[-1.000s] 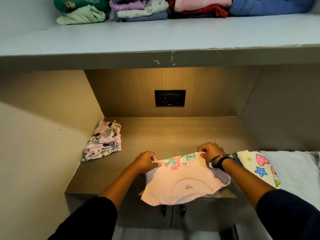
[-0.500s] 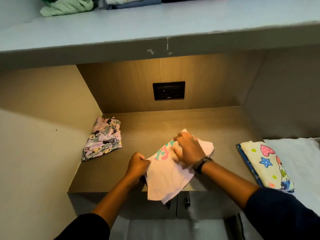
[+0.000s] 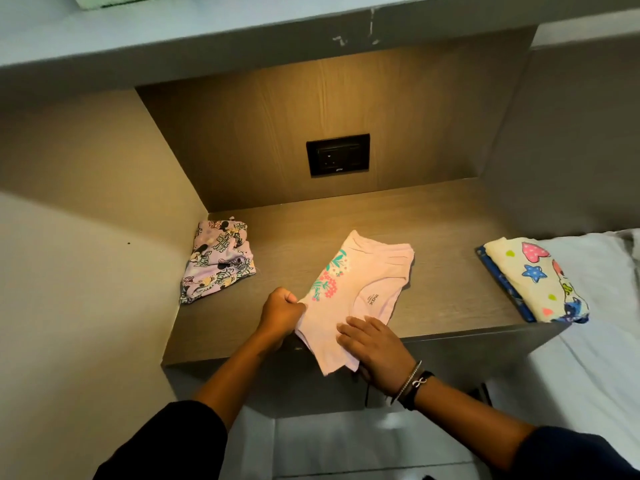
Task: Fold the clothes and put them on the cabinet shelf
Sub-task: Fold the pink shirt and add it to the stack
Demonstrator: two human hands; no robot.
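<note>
A pale pink shirt [image 3: 360, 289] with a floral print lies folded lengthwise on the wooden counter [image 3: 450, 296], its near end hanging over the front edge. My left hand [image 3: 280, 313] is clenched on the shirt's left edge. My right hand [image 3: 372, 341] lies flat on its near end, fingers spread, pressing it down. A folded purple cartoon-print garment [image 3: 218, 259] sits at the counter's back left. A folded cream garment with hearts and stars [image 3: 535, 278] rests on a blue one at the right end. The grey shelf [image 3: 242, 26] runs overhead, a green garment [image 3: 104, 0] just showing at the top.
A black socket plate [image 3: 337, 154] is set in the wooden back panel. Beige walls close the niche on the left and right. A white bed sheet [image 3: 595, 341] lies to the right. Cabinet doors sit below the counter's front edge.
The pink shirt has been folded narrower, right side over left. My right hand moved from its far end down to its near end. The view tilted down, hiding most clothes on the shelf.
</note>
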